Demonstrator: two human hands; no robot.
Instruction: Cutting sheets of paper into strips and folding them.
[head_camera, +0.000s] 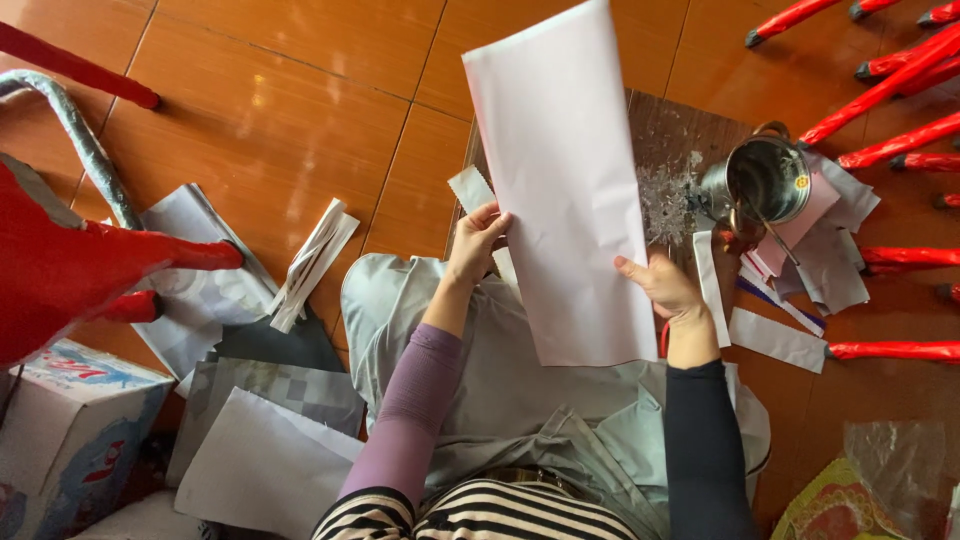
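Observation:
A large white paper sheet (575, 190) is held up in front of me over my lap, tilted slightly. My left hand (476, 240) grips its left edge, fingers curled onto the paper. My right hand (664, 283) holds the sheet's lower right edge with the thumb on top. A grey cloth (500, 380) covers my lap beneath the sheet. A narrow white paper strip (472, 189) lies just left of the sheet near my left hand.
A dark wooden board (672, 140) lies on the orange tile floor with a shiny metal pot (765, 180) on it. Cut paper strips (775, 338) and red sticks (890, 85) lie at right. Stacked sheets (265, 460), a folded strip bundle (313, 262), a cardboard box (70, 430) and a red object (70, 265) sit at left.

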